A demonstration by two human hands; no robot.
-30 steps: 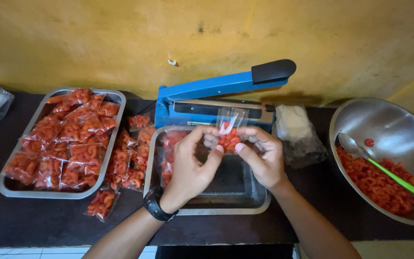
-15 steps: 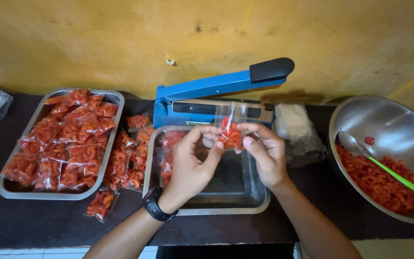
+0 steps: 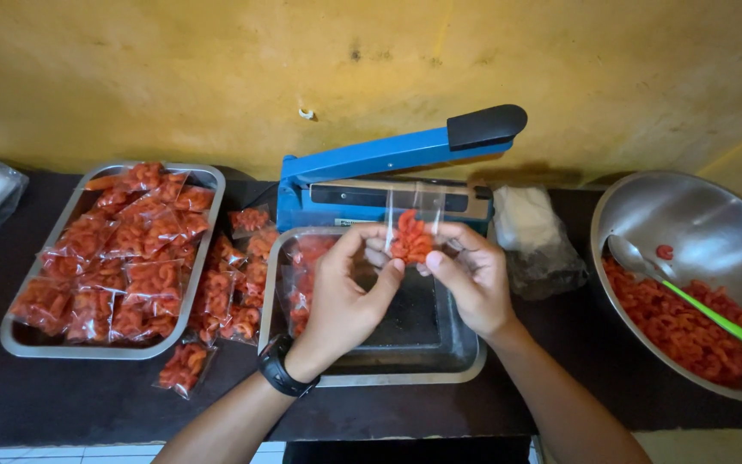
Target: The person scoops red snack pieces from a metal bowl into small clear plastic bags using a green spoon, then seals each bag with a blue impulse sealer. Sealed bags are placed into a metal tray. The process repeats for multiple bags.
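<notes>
Dark counter w/ yellow wall behind; left hand & right hand both pinched small clear bag of red snacks between fingertips, held above steel tray, just before blue sealer

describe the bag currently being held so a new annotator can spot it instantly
Start at the blue heat sealer against the yellow wall; just in front of it sits a steel tray. Above that tray, the left hand and right hand pinch a small clear bag of orange-red snacks. It is the only bag raised off the counter, its empty top upright.
</notes>
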